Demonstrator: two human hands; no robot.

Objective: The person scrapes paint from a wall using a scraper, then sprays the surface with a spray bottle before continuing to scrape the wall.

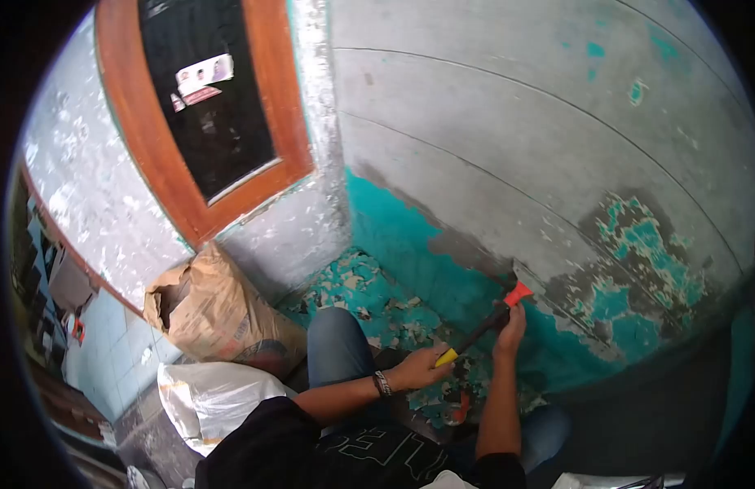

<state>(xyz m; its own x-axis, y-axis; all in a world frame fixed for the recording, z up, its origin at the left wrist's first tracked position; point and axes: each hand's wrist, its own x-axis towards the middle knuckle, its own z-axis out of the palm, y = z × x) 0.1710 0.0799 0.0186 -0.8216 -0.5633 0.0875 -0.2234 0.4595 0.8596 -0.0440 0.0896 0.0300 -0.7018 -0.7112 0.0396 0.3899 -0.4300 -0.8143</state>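
A long-handled scraper (479, 331) with a dark shaft, a yellow handle end and a red head slants up toward the wall. My left hand (422, 369), with bands on its wrist, is closed around the yellow end. Close below the red head, my right hand (510, 328) wraps the dark shaft. The tip of the scraper overlaps the lower wall (451, 285), at the border between turquoise paint and bare grey surface. Turquoise paint flakes (357, 281) litter the floor beneath my hands and into the corner.
To the left stand a torn brown paper sack (231, 314) and a white sack (218, 399). An orange-framed window (280, 183) is set in the whitish wall behind them. A small orange-red object (460, 410) lies among the flakes by my legs. Patchy turquoise paint (638, 244) marks the right wall.
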